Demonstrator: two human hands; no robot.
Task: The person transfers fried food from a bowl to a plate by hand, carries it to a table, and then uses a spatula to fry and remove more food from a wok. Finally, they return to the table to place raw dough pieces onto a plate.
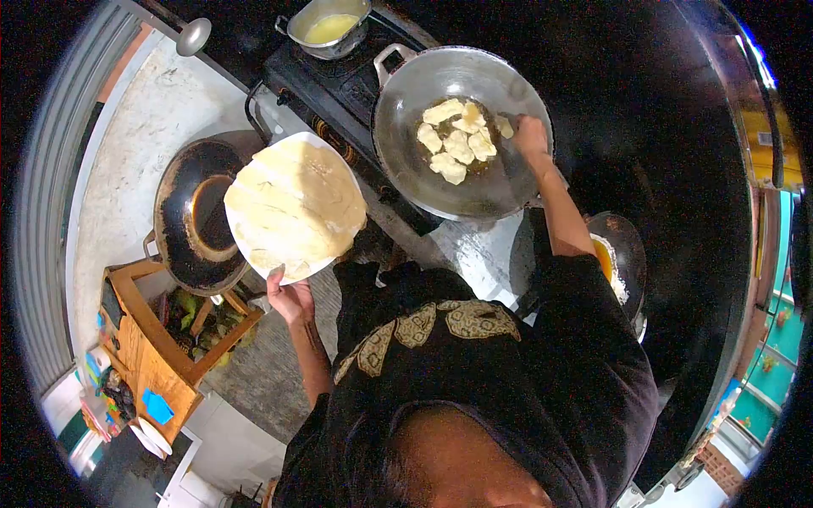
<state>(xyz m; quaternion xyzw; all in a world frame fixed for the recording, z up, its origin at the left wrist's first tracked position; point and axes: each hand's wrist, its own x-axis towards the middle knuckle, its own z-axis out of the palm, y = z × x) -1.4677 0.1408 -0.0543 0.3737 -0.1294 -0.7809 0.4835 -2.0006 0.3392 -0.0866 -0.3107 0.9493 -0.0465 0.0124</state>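
Observation:
My left hand (290, 298) is closed on the lower rim of a white plate (240, 243), which bears a heap of pale, flat dough-like pieces (296, 199). At the right side of a large metal wok (406, 161), my right hand (531, 135) is closed over the inside of the wall, with a small pale piece (506, 127) at its fingertips. Several pale yellow pieces (458, 146) lie in a shallow pool of oil at the bottom of the wok.
A pot of yellowish liquid (330, 29) stands on the black stove (292, 63). Left of the plate is a dark pan (174, 245). A pan with white and orange contents (628, 254) is beside my right arm. A wooden frame (157, 339) stands lower left.

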